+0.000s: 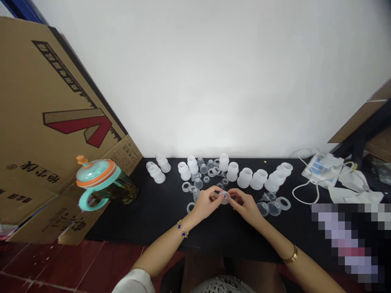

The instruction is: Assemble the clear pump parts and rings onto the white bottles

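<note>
My left hand (210, 200) and my right hand (242, 202) meet over the table's middle, fingertips closed on a clear collar ring (225, 197) from both sides. Part of that ring is hidden by my fingers. Just behind it lie loose clear nipples (203, 168), caps and rings. Open, white translucent baby bottles (244, 177) stand in a row behind my right hand. Close to my right wrist are clear domed caps (274, 208) and another ring (283, 203). A ring (190, 207) lies beside my left hand.
Two bottles with clear tops (156, 172) stand on the black table's (146, 219) left. Beyond them are a large turquoise-lidded jug (105, 183) and a big cardboard box (61, 134). A white cable (301, 200) and crumpled packaging (354, 187) lie at right. A white wall (232, 81) rises behind.
</note>
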`<state>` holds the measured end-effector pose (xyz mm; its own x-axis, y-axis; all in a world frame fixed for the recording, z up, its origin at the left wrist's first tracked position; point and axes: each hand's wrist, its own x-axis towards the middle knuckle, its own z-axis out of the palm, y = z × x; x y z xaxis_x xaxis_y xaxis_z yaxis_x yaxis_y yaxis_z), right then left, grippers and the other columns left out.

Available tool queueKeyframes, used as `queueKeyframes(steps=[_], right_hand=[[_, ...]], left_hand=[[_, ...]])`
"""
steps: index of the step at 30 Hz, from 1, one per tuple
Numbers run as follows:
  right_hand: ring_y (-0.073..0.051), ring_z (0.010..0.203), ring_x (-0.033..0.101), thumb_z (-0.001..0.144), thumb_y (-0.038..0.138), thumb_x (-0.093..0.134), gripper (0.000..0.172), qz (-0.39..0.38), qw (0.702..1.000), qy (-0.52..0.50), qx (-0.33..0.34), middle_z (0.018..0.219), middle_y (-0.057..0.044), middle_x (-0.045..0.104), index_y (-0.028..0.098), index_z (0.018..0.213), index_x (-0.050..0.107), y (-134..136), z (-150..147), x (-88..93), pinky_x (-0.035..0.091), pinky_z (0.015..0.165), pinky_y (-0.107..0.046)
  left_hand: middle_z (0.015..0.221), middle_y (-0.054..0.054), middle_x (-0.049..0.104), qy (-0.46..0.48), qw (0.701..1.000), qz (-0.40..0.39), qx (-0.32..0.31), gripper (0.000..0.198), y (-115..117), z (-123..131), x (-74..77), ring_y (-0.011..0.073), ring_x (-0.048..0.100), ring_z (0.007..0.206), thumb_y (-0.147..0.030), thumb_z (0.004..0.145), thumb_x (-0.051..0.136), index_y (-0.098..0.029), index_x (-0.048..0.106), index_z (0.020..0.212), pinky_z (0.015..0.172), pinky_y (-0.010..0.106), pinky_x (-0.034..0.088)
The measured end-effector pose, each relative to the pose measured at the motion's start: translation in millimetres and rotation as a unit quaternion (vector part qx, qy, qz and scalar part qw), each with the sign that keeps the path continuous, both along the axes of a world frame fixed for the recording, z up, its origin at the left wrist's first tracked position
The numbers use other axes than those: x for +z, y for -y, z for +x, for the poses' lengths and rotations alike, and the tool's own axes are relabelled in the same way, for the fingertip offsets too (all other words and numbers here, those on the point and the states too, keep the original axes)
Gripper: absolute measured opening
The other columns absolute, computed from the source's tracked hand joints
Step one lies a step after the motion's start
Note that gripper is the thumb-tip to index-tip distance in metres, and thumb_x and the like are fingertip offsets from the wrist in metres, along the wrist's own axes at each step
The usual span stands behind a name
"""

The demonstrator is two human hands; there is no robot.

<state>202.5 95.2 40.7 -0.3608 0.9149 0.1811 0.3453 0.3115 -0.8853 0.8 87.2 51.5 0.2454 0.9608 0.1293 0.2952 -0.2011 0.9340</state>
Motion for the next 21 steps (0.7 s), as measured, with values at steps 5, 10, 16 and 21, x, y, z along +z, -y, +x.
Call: queueKeyframes(steps=[5,10,16,21], right_hand=[[-0.015,0.057,0.062,0.095,0.045,0.056,0.028,0.006,1.0,0.001,0.006,0.091,-0.004,0.074,0.022,0.108,0.065,-0.5,0.1,1.4,0.049,0.053,-0.026],[-0.014,0.056,0.061,0.094,0.045,0.057,0.028,0.01,1.0,0.003,0.002,0.087,-0.003,0.073,0.021,0.105,0.066,1.0,-1.0,5.4,0.047,0.053,-0.025],[-0.014,0.058,0.061,0.095,0.044,0.057,0.026,0.008,1.0,-0.001,0.01,0.08,-0.002,0.072,0.02,0.103,0.066,1.3,-1.2,6.0,0.046,0.054,-0.025],[-0.015,0.061,0.061,0.094,0.044,0.058,0.026,0.008,1.0,-0.005,0.013,0.078,-0.002,0.071,0.02,0.101,0.066,2.4,-1.2,7.1,0.046,0.055,-0.025]], left_hand=[[0.061,-0.002,0.064,-0.016,1.0,0.01,-0.008,0.033,-0.2,1.0,-0.9,0.012,0.06,0.049,-0.047,0.093,0.056,-0.018,0.064,0.106,0.05,0.02,0.043],[0.06,-0.002,0.064,-0.014,1.0,0.012,-0.026,0.032,0.3,1.8,0.2,0.0116,0.059,0.05,-0.046,0.093,0.056,-0.017,0.064,0.106,0.05,0.019,0.042],[0.063,-0.002,0.065,-0.01,0.999,0.011,-0.034,0.033,1.0,1.7,0.8,0.0117,0.061,0.05,-0.047,0.093,0.056,-0.017,0.063,0.106,0.049,0.019,0.042],[0.061,-0.002,0.062,0.006,0.999,0.0,-0.041,0.034,0.8,1.5,1.2,0.011,0.059,0.048,-0.048,0.093,0.056,-0.017,0.064,0.104,0.048,0.018,0.041]])
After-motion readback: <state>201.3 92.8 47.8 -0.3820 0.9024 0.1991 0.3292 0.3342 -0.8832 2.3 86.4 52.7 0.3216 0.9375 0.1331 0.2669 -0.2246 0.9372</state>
